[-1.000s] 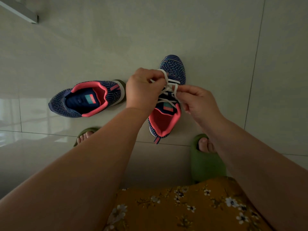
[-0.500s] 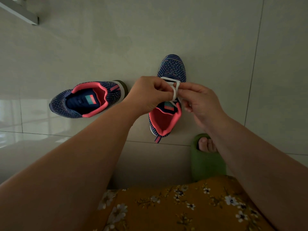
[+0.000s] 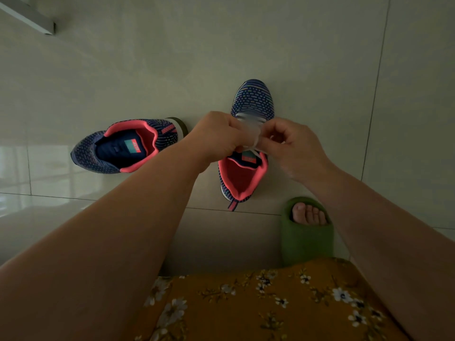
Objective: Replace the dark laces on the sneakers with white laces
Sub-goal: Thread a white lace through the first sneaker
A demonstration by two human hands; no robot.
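Two navy knit sneakers with pink linings lie on the tiled floor. The right sneaker [image 3: 251,99] points away from me and carries a white lace [image 3: 251,134], blurred by motion. My left hand [image 3: 216,136] and my right hand [image 3: 293,146] meet above its tongue, and each pinches a part of the white lace. The left sneaker [image 3: 125,148] lies on its side to the left; my hands are well apart from it. Whether it has a lace I cannot tell.
My right foot in a green slipper [image 3: 306,237] stands just right of the laced sneaker's heel. A yellow flowered garment [image 3: 258,303] fills the bottom of the view. A white ledge [image 3: 27,16] crosses the top left corner.
Both hands have dropped from above the sneaker's forefoot toward its tongue and drawn together. The lace loops between them have grown shorter and now blur with movement.
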